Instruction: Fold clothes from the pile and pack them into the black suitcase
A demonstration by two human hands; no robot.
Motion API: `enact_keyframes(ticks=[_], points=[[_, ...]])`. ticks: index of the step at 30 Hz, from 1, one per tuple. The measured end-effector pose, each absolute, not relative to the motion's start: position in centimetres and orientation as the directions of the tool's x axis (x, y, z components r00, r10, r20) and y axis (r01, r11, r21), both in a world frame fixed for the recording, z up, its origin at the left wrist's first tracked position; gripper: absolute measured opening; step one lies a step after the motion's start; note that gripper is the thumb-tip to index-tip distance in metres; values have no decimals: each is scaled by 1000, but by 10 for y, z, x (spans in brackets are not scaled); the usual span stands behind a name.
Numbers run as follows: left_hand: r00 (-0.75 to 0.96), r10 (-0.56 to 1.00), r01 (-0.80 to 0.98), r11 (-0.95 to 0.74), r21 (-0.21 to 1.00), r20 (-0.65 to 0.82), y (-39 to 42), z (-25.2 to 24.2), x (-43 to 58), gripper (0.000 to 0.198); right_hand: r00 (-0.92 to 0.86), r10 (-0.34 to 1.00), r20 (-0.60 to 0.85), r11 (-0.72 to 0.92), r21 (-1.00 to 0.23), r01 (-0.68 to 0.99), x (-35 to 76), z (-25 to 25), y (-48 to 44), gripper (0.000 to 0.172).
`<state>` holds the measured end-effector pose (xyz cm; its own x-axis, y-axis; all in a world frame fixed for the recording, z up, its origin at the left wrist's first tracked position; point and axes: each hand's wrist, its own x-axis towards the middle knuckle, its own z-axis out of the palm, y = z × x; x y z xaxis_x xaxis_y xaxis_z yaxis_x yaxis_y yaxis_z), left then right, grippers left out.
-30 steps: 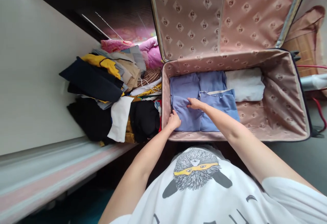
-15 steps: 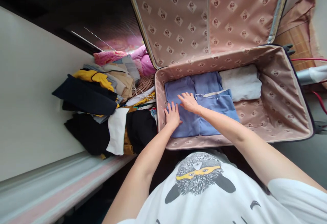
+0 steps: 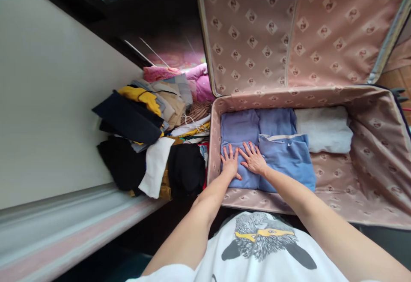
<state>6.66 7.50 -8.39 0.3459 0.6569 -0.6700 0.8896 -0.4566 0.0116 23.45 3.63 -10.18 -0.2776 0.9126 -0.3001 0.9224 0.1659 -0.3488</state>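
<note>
The blue folded garment (image 3: 239, 145) lies in the open suitcase's (image 3: 369, 162) left end, beside a white bundle (image 3: 323, 128). Left hand (image 3: 230, 162) and right hand (image 3: 254, 158) press it, fingers spread flat, grasping nothing. Uneven pressure could wrinkle or shift the folds.

Clothes pile (image 3: 150, 136) left of suitcase; white folded cloth (image 3: 323, 130) inside.
</note>
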Motion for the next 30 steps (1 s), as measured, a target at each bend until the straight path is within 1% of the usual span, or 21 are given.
enact_keyframes(ticks=[3, 6, 7, 8, 9, 10, 11, 12, 13, 14, 15, 16, 18, 19, 20, 21, 22, 23, 25, 27, 30], points=[[342, 637, 895, -444, 33, -691, 77, -73, 71, 172, -280, 904, -322, 166, -340, 926, 236, -105, 34, 74], [335, 570, 899, -432, 73, -750, 86, -51, 78, 169, -279, 902, -330, 182, -296, 938, 241, -115, 35, 75], [345, 537, 901, -420, 110, -769, 89, -40, 79, 165, -281, 901, -331, 190, -280, 941, 242, -118, 37, 75], [378, 502, 898, -402, 177, -778, 92, -28, 79, 158, -284, 899, -333, 200, -265, 943, 243, -120, 38, 76], [447, 473, 881, -380, 281, -760, 93, -13, 77, 147, -285, 896, -340, 206, -250, 946, 244, -120, 39, 77], [548, 460, 834, -359, 419, -699, 94, 2, 72, 132, -284, 892, -351, 210, -235, 949, 244, -120, 40, 78], [657, 469, 752, -340, 565, -590, 94, 18, 65, 115, -280, 889, -363, 211, -220, 953, 244, -118, 41, 80], [743, 506, 636, -328, 698, -438, 95, 33, 55, 95, -272, 886, -375, 206, -206, 957, 243, -114, 41, 81], [776, 569, 514, -321, 796, -272, 96, 48, 41, 77, -257, 888, -382, 193, -198, 961, 242, -110, 41, 80], [749, 651, 412, -307, 858, -126, 100, 61, 23, 63, -231, 895, -380, 167, -195, 966, 241, -105, 41, 78], [668, 744, 343, -276, 898, -27, 106, 71, 2, 52, -196, 910, -366, 129, -199, 971, 239, -100, 40, 73], [544, 839, 311, -224, 924, 21, 114, 80, -22, 46, -156, 928, -339, 86, -212, 974, 238, -95, 40, 67], [217, 976, 298, -66, 952, 0, 141, 91, -75, 41, -75, 962, -263, 3, -264, 965, 237, -86, 39, 57], [24, 999, 311, 16, 950, -24, 157, 94, -102, 40, -46, 974, -222, -23, -302, 953, 236, -81, 38, 54], [-159, 986, 328, 98, 940, -47, 175, 97, -129, 38, -34, 982, -184, -33, -347, 937, 235, -77, 37, 53], [-332, 941, 328, 179, 928, -64, 194, 98, -153, 38, -35, 988, -149, -28, -396, 918, 234, -74, 36, 52], [-469, 880, 332, 254, 908, -74, 213, 100, -175, 39, -42, 992, -118, -15, -447, 894, 233, -70, 34, 51], [-556, 828, 348, 310, 885, -72, 231, 101, -193, 40, -50, 994, -93, -3, -495, 869, 231, -66, 32, 50], [-641, 764, 376, 392, 840, -69, 263, 103, -219, 45, -58, 995, -80, 1, -578, 816, 227, -58, 26, 48], [-656, 751, 393, 426, 815, -77, 288, 103, -233, 52, -38, 993, -113, -43, -637, 770, 222, -49, 19, 47], [-649, 755, 397, 436, 807, -89, 313, 99, -241, 62, 5, 985, -173, -124, -686, 717, 216, -34, 8, 46]])
